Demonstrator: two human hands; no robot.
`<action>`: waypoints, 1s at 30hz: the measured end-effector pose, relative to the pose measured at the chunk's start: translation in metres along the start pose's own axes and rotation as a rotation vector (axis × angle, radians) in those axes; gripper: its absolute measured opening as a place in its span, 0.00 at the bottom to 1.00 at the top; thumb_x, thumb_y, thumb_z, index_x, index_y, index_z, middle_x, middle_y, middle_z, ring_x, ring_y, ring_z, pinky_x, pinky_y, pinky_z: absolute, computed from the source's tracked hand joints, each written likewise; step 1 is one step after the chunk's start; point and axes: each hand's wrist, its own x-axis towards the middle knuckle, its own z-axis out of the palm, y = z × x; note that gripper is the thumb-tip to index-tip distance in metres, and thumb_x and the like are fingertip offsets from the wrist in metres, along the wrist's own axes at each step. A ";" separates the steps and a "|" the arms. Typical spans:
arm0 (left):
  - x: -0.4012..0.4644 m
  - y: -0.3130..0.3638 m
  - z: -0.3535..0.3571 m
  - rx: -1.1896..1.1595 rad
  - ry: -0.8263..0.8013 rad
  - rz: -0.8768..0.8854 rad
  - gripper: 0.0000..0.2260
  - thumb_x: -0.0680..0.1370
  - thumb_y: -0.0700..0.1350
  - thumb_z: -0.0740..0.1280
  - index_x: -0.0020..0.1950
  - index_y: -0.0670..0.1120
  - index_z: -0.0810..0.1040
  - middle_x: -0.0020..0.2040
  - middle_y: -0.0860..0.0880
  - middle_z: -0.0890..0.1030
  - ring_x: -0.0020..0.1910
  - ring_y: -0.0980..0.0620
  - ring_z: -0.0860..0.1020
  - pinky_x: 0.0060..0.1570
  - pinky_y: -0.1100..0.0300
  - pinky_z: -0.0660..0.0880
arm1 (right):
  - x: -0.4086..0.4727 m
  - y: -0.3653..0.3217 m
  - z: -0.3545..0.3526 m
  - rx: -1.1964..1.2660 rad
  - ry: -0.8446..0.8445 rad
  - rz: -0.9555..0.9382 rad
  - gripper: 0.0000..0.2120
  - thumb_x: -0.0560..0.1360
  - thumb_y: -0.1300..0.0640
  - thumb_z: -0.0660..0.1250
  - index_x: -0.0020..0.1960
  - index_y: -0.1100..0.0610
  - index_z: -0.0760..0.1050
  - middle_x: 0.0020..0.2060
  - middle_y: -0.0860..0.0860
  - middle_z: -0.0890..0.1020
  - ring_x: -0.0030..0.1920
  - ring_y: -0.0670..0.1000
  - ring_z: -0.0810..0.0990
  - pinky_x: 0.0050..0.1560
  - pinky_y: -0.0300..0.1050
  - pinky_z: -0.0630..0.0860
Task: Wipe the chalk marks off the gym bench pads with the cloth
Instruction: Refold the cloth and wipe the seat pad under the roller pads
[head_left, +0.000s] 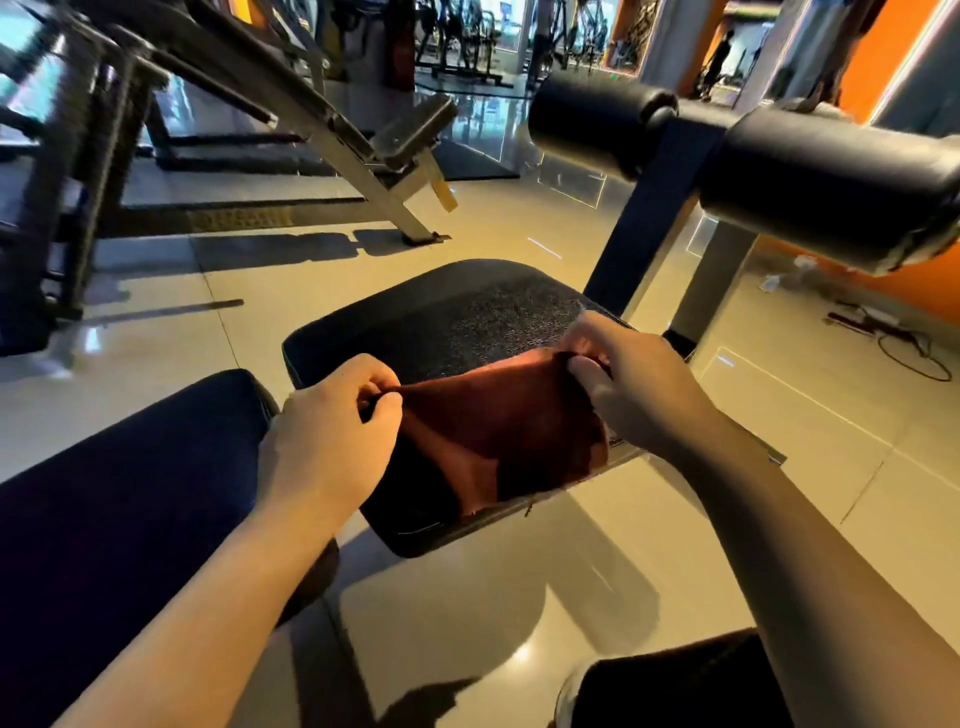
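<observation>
Both hands pinch the top corners of a reddish-brown cloth (498, 431), the left hand (332, 436) at its left corner, the right hand (634, 389) at its right. The cloth hangs spread just above the near part of the black seat pad (467, 317), with the long back pad (130, 493) to the left.

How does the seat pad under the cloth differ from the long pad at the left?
The black textured seat pad is short, shows a greyish dusty patch and lies under the reddish-brown cloth. The dark long bench pad looks plain and uncovered, partly under the left forearm. Both are dark upholstered pads on one bench.
</observation>
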 end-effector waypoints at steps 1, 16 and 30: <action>-0.001 0.002 -0.008 -0.045 -0.002 -0.014 0.04 0.80 0.47 0.63 0.49 0.55 0.76 0.43 0.56 0.79 0.44 0.53 0.76 0.40 0.58 0.69 | -0.006 -0.007 -0.007 0.066 0.028 -0.051 0.07 0.82 0.55 0.58 0.57 0.47 0.73 0.49 0.43 0.76 0.51 0.49 0.73 0.55 0.51 0.75; 0.000 -0.037 -0.085 -0.553 -0.504 -0.234 0.24 0.47 0.54 0.83 0.40 0.51 0.85 0.41 0.46 0.84 0.41 0.50 0.82 0.39 0.61 0.78 | -0.029 -0.010 -0.009 0.461 -0.306 -0.161 0.07 0.73 0.55 0.72 0.47 0.44 0.80 0.45 0.40 0.81 0.50 0.41 0.78 0.53 0.45 0.77; 0.027 -0.037 -0.068 -0.034 -0.436 -0.203 0.04 0.73 0.43 0.73 0.40 0.51 0.82 0.39 0.50 0.81 0.43 0.53 0.79 0.46 0.57 0.74 | 0.005 -0.001 -0.004 0.355 -0.082 -0.206 0.10 0.75 0.60 0.68 0.45 0.44 0.78 0.47 0.42 0.78 0.50 0.42 0.74 0.52 0.42 0.74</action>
